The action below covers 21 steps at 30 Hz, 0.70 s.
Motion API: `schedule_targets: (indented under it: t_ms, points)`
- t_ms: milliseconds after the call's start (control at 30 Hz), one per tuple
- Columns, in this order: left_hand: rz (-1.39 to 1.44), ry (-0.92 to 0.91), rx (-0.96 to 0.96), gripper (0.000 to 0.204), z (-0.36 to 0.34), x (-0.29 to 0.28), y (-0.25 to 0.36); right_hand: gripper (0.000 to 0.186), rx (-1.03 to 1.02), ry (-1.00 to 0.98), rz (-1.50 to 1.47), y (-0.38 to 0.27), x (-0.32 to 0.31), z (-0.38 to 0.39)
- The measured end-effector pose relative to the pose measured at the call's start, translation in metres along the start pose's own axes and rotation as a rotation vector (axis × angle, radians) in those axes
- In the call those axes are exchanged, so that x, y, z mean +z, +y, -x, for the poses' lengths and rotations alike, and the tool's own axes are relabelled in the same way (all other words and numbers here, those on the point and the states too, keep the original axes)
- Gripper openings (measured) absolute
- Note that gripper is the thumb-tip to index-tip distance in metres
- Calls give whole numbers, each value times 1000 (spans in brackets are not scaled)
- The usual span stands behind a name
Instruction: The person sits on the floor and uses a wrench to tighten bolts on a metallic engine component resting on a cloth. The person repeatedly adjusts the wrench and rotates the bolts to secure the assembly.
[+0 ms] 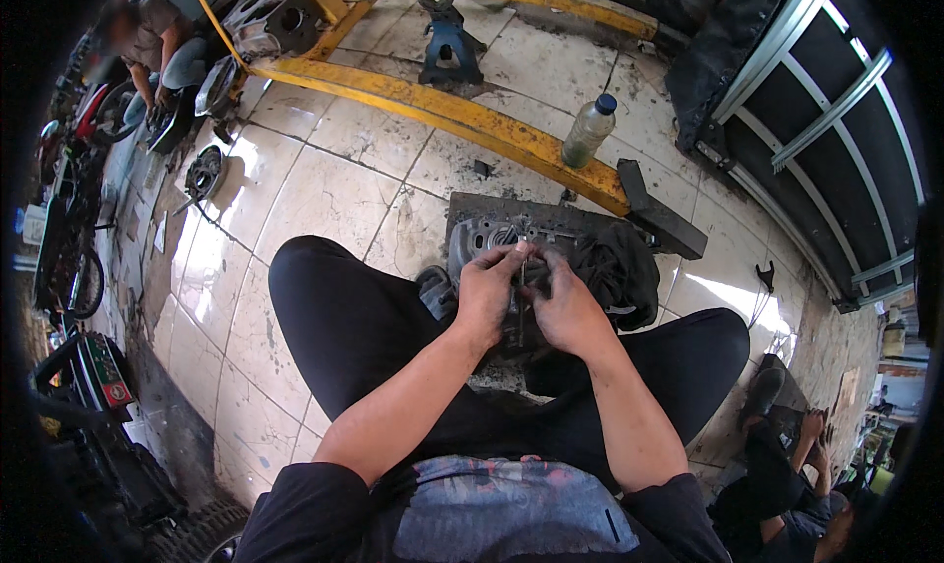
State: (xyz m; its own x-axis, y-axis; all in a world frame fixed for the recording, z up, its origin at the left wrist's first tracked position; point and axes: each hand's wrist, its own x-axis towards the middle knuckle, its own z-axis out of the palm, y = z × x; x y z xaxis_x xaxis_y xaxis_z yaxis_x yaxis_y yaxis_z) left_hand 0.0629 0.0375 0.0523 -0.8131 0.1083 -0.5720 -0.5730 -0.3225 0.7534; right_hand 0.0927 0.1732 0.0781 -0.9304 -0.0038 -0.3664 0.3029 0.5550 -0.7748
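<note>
Tiled floor (324, 184) surrounds you; your left hand (486, 293) pinches a slim rod (521, 317) in a closed grip, above the exposed metal casting (469, 240) by the dark board's (511, 205) left edge; your right hand (567, 305) curls close, hold unclear; work seems unfinished.

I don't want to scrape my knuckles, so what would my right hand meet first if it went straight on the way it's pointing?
Most likely your left hand, just ahead and to the left of the right hand, though depth there is unclear.

Btl (591, 130) on ylw beam (442, 108)
</note>
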Motion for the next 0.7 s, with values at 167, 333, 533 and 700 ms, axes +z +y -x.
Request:
schedule_targets:
  t_ms: [167,333,533,700]
  points:
    - [-324,-49,-46,26,-19,-17,-1,38,59,-33,15,3,-28,-2]
    - [-880,70,204,29,-31,-32,14,30,71,13,124,1,-59,0]
    - [-1209,121,681,47,-51,-35,-12,30,121,130,144,5,-43,-14]
    - [-1226,108,525,50,-55,-29,-4,30,89,53,159,9,-49,-13]
